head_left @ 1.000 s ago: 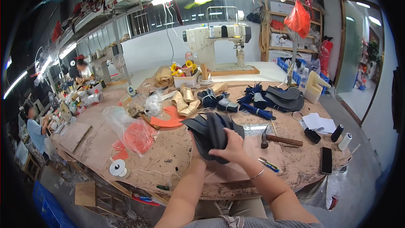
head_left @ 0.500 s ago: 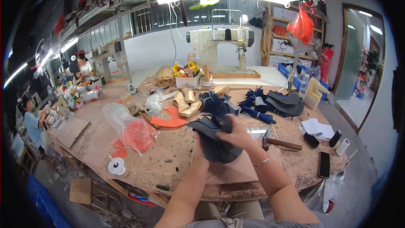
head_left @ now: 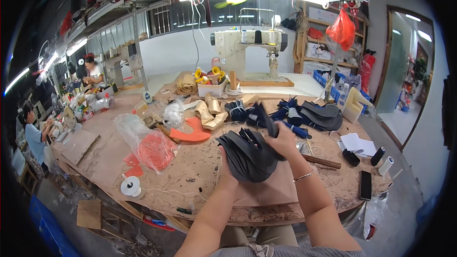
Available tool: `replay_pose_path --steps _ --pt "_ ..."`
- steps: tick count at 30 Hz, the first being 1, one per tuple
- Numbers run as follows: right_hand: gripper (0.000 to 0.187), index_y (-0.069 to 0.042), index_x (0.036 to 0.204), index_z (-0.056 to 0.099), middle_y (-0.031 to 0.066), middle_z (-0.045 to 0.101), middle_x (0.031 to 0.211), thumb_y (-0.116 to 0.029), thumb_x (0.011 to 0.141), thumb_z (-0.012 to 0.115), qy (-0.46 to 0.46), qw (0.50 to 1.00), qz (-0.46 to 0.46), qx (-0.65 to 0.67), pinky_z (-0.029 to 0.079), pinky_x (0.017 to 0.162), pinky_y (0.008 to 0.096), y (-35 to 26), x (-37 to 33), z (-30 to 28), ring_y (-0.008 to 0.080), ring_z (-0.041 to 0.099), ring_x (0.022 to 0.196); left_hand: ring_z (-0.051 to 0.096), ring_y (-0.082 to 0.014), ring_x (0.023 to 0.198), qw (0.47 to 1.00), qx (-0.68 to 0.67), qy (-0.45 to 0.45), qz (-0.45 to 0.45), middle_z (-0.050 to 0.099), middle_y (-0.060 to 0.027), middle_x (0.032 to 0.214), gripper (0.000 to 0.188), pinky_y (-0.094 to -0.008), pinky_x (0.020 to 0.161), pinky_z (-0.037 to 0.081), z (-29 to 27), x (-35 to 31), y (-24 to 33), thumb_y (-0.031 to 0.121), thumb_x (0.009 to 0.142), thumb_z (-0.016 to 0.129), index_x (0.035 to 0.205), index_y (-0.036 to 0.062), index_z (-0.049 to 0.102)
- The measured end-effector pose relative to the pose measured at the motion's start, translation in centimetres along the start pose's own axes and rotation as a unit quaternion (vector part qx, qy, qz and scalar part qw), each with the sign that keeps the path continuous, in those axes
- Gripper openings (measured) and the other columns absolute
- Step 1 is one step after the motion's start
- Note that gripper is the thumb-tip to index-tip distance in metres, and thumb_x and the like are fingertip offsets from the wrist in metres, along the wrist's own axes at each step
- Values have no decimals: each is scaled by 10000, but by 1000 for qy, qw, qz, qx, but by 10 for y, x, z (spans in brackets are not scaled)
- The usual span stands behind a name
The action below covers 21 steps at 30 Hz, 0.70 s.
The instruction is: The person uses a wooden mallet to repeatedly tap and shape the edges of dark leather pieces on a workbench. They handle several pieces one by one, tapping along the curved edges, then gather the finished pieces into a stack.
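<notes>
My left hand is closed round the left side of a stack of dark grey curved cut pieces, which fans out over the near middle of the table. To its right, my right hand grips a dark strip-like piece, tilted and a little blurred, at the stack's upper right edge. Behind lie dark blue tied bundles and a pile of grey curved pieces. A hammer rests beside my right wrist, its head mostly hidden by my arm.
A sewing machine stands at the back behind a white bin of spools. Gold pieces, orange pieces and a clear bag lie left. A phone and thread cones sit right. Two people work far left.
My right hand has moved right, drawing the dark piece away from the stack's middle. The stack in my left hand now shows more of its fanned layers.
</notes>
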State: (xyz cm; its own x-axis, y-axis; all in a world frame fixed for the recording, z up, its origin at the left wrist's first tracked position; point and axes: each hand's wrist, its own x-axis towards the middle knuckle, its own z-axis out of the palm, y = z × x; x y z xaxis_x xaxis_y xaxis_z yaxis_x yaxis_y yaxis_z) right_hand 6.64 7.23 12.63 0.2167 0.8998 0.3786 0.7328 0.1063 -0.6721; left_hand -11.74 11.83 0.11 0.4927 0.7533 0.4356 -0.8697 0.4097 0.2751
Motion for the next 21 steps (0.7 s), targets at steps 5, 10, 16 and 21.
replay_pose_path --steps 5,10,16,21 --pt "1136 -28 1479 355 228 527 1320 -476 592 906 -116 984 -129 -38 423 1026 373 24 -44 51 374 526 1231 449 -359 1350 995 63 78 16 443 -154 1492 923 -541 1151 333 -11 5 -9 785 853 458 1493 124 386" --pt "1043 7 1453 378 175 557 1261 -302 617 921 -106 970 -47 214 454 1007 358 25 -45 48 262 567 1161 457 -340 1345 993 63 87 38 464 -154 1474 903 -524 1152 339 -1 3 -10 775 866 447 1483 117 401" --pt "933 42 1435 384 150 573 1228 -232 699 888 -78 872 99 472 468 982 323 34 -35 28 197 578 1120 454 -420 1321 999 -33 -15 -2 505 -172 1421 950 -555 1115 376 6 4 -9 768 843 489 1468 58 393" --pt "1060 42 1455 366 221 567 1306 -409 651 889 -130 979 -10 157 428 1039 380 24 -49 45 296 558 1217 478 -359 1322 999 38 27 2 457 -178 1471 954 -515 1120 388 -2 3 -11 803 856 415 1488 89 380"
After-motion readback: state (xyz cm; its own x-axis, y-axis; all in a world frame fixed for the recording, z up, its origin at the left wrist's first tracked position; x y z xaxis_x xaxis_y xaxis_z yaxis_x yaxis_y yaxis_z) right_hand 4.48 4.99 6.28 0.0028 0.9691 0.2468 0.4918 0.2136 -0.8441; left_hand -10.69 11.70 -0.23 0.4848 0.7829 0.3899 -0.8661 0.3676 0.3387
